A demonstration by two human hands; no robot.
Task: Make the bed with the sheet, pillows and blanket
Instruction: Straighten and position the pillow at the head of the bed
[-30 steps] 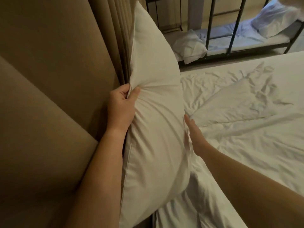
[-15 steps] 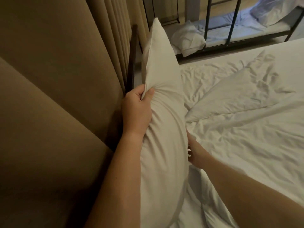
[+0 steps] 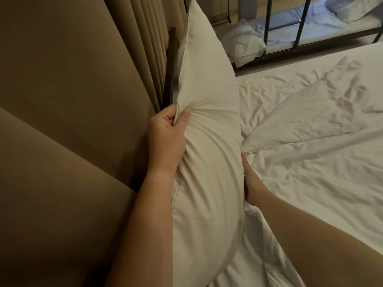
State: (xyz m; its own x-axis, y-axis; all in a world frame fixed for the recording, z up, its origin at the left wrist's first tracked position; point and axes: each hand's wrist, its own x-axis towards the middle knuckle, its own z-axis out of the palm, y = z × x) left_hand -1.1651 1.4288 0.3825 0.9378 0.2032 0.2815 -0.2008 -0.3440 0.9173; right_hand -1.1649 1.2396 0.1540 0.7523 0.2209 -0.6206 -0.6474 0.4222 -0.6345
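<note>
A white pillow (image 3: 209, 125) stands on its long edge at the head of the bed, close to the dark bed frame post (image 3: 171, 65). My left hand (image 3: 166, 139) grips a bunched fold of its left edge between thumb and fingers. My right hand (image 3: 251, 181) is against the pillow's right side, its fingers hidden behind the pillow. A rumpled white sheet (image 3: 310, 183) covers the mattress. A second, flat white pillow (image 3: 306, 112) lies on the sheet to the right.
Beige curtain folds (image 3: 149, 42) and a beige padded panel (image 3: 62, 79) fill the left side. Beyond the bed stands a black metal bunk frame (image 3: 302, 23) with pale bedding and a pillow (image 3: 242, 42) on its lower mattress.
The pillow has come up and nearer the curtain, standing taller in view. My left hand keeps its grip on the edge. My right hand stays low on the pillow's right side.
</note>
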